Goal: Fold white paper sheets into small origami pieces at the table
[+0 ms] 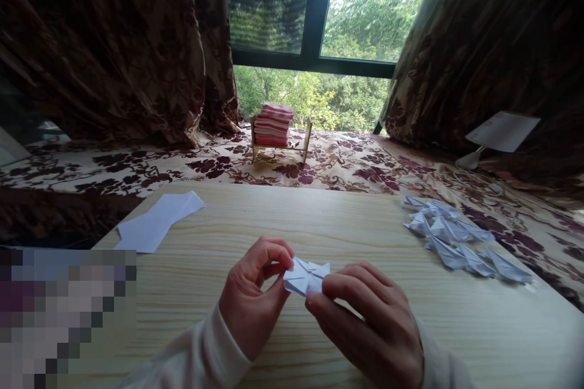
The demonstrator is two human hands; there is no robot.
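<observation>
Pale sleeves (210, 343) sit nearest. Left to right: flat white paper strips (157, 219) on the wooden table (319, 209); the left hand (250, 301), pinching one end of a small folded paper (301, 275) over the table's middle — the right hand (371, 316) gripping its other end; then clustered folded pieces (444, 230).

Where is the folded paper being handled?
In the head view, the folded paper is just below centre, held between the left hand and right hand, over the table.

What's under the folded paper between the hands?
Wood-grain tabletop shows around the folded paper; the spot directly beneath is hidden by it, the left hand and the right hand.
</observation>
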